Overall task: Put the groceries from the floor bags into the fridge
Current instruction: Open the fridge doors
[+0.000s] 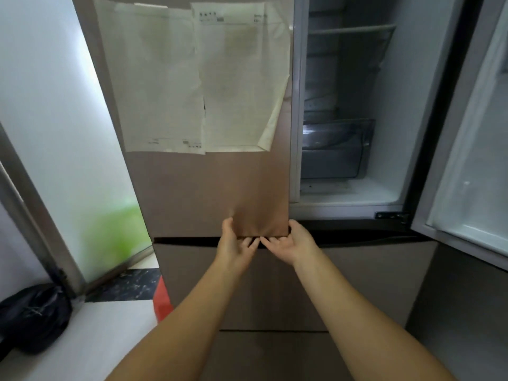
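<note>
Two bare forearms reach forward from the bottom of the view. The left hand and the right hand meet side by side at the bottom edge of the fridge's closed left door. The fingers of both curl up under that edge into the dark gap above the drawer front, thumbs lying against the door's face, so both hands are grasping the door's lower lip.

On the floor to the left, a black bag slumps against a metal door frame, and a red thing peeks out beside the fridge's lower corner; what it is cannot be made out. No groceries can be seen.

Higher on the closed door, two creased sheets of paper hang side by side, the right one curling at its lower corner.

Beyond, the right door stands swung open. Inside are white walls, a clear crisper bin low down and a shelf above it.
</note>
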A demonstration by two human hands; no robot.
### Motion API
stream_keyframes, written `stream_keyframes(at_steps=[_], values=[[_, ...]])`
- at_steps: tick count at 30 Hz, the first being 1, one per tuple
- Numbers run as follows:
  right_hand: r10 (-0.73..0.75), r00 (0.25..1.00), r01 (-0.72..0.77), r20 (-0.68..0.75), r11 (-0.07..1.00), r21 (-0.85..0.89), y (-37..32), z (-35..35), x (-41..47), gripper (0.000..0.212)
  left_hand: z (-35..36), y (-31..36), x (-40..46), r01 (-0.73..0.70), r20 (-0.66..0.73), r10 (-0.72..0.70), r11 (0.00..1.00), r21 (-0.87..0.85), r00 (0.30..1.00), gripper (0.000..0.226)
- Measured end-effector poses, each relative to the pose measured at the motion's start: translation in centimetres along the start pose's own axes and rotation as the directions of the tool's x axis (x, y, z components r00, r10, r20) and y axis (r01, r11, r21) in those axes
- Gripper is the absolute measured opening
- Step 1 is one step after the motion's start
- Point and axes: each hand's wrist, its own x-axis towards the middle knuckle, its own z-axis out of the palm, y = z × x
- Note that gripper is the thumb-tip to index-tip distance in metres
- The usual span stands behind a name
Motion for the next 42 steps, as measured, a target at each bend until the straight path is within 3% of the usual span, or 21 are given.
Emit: stream_keyframes(at_steps=[3, 8, 13, 16, 20, 22, 23, 25, 26, 28, 30, 32, 34, 38, 42], values=[[-0.047, 0.999, 0.047, 0.012, 0.999, -0.023, 0.7, -0.2, -0.9, 0.039, -0.2, -0.7, 0.0, -0.019, -0.010, 0.018, 0.990, -0.138, 1.000, 0.064], [-0.060, 0.998, 0.060, -0.005, 0.998, 0.008, 1.6, -0.8, -2.2, 0.037, 0.0, -1.3, -0.3, -0.078, -0.119, 0.064, 0.990, -0.118, 0.991, 0.071], [-0.003, 0.995, 0.006, 0.096, 1.000, -0.022, 4.1, -2.4, -6.4, 0.028, -2.1, -1.0, -3.0, -0.111, -0.142, 0.089, 0.981, -0.156, 0.986, 0.071], [0.063, 0.987, -0.020, 0.150, 0.962, -0.272, 5.6, -4.2, -9.2, 0.028, -3.8, 0.2, -6.4, -0.144, -0.184, 0.121, 0.983, -0.116, 0.975, 0.065], [0.023, 0.988, 0.095, 0.153, 0.692, -0.715, 5.3, -6.1, -11.3, 0.054, -4.9, 2.2, -12.8, -0.248, -0.191, 0.286, 0.948, 0.202, 0.939, 0.033], [-0.160, 0.970, 0.243, 0.184, 0.591, -0.769, 4.0, -5.9, -12.2, 0.064, -4.9, 3.3, -16.0, -0.345, -0.253, 0.487, 0.825, 0.448, 0.836, 0.034], [-0.271, 0.934, 0.350, 0.234, 0.560, -0.751, 3.4, -5.3, -12.7, 0.063, -4.6, 3.8, -17.6, -0.411, -0.234, 0.628, 0.703, 0.581, 0.743, 0.041], [-0.404, 0.832, 0.548, 0.380, 0.493, -0.676, 2.9, -3.2, -14.2, 0.055, -2.9, 4.3, -21.4, -0.574, -0.007, 0.852, 0.358, 0.737, 0.524, 0.050], [-0.406, 0.787, 0.615, 0.465, 0.455, -0.644, 3.2, -2.0, -15.0, 0.052, -2.0, 4.4, -22.8, -0.623, 0.151, 0.898, 0.158, 0.766, 0.413, 0.054], [-0.356, 0.697, 0.717, 0.623, 0.333, -0.612, 4.7, 0.0, -16.0, 0.049, -0.6, 4.8, -23.6, -0.572, 0.399, 0.878, -0.190, 0.798, 0.265, 0.064], [-0.325, 0.618, 0.785, 0.716, 0.207, -0.584, 7.2, 1.0, -16.7, 0.051, -0.8, 5.8, -22.8, -0.418, 0.517, 0.824, -0.396, 0.818, 0.231, 0.070], [-0.313, 0.583, 0.807, 0.750, 0.120, -0.578, 9.8, 1.5, -17.1, 0.053, -2.3, 7.3, -21.6, -0.254, 0.526, 0.812, -0.469, 0.846, 0.253, 0.073], [-0.287, 0.546, 0.819, 0.787, -0.016, -0.574, 11.9, 1.6, -17.5, 0.053, -4.3, 8.8, -21.0, -0.176, 0.511, 0.818, -0.480, 0.859, 0.265, 0.071], [-0.267, 0.346, 0.817, 0.900, -0.385, -0.429, 15.5, 3.2, -16.7, 0.063, -6.9, 12.2, -21.5, -0.297, 0.428, 0.859, -0.346, 0.890, 0.281, 0.070], [-0.228, 0.198, 0.740, 0.953, -0.603, -0.298, 19.5, 5.8, -15.9, 0.055, -9.1, 15.8, -21.0, -0.388, 0.378, 0.874, -0.248, 0.887, 0.305, 0.084]])
